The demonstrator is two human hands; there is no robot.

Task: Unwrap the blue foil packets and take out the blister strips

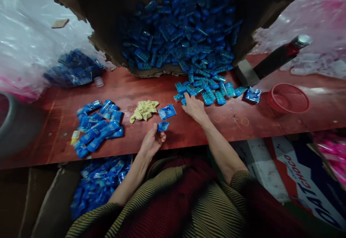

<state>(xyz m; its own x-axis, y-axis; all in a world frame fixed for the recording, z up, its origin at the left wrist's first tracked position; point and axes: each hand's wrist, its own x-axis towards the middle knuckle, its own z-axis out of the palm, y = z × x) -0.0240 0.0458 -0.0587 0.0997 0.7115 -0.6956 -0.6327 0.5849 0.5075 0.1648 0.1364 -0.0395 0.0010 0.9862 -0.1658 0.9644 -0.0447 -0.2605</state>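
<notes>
My left hand (152, 140) is closed, pinching a small blue printed packet (163, 126) between thumb and fingers just above the front of the red table. My right hand (195, 109) reaches to the near left edge of a loose pile of blue plastic cases (208, 96) with turquoise beads or pieces inside. Its index finger stretches onto the cases and its thumb is apart, with a blue case between them; no firm grip shows. Between my hands lies a flat blue printed card (167, 112), with a crumpled yellow cloth (144, 110) to its left.
A torn cardboard box (146, 73) full of blue cases opens toward me. Several wrapped blue packs (100, 126) lie left. At right are a hammer (278, 57), a blue stack of cards (253, 95) and a red basket (288, 99). More blue packs (100, 180) sit below the table edge.
</notes>
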